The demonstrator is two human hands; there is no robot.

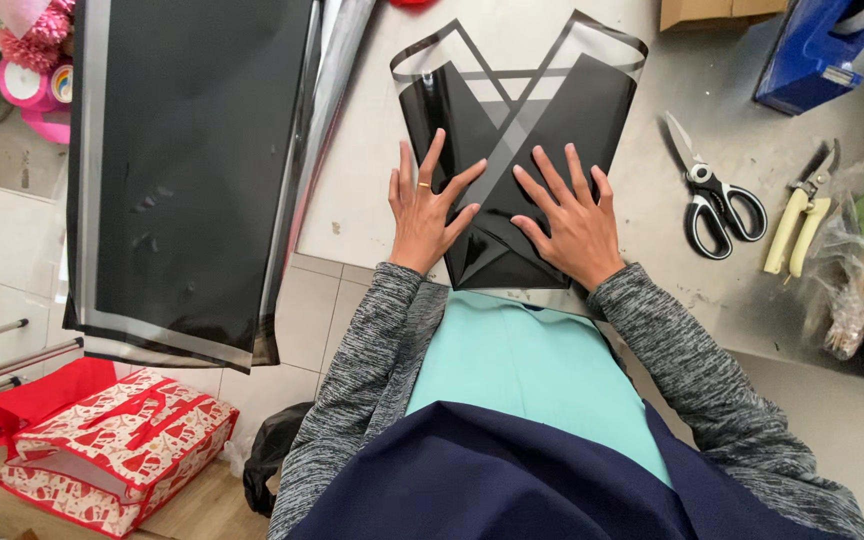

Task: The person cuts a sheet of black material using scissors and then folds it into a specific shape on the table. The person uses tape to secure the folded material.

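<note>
Currently the glossy black wrapping sheet with clear borders (522, 150) lies folded on the grey tabletop (372, 150), both flaps crossed; left hand (427, 205) and right hand (567, 215), fingers spread flat, press its lower fold.

Grey marled sleeves, teal top, navy apron, gold ring

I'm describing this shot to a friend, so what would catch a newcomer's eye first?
First, the folded black wrapping sheet at centre on the pale table, pressed flat by the left hand and the right hand. Next, the black sheets hanging off the table's left edge, and the scissors to the right.
</note>
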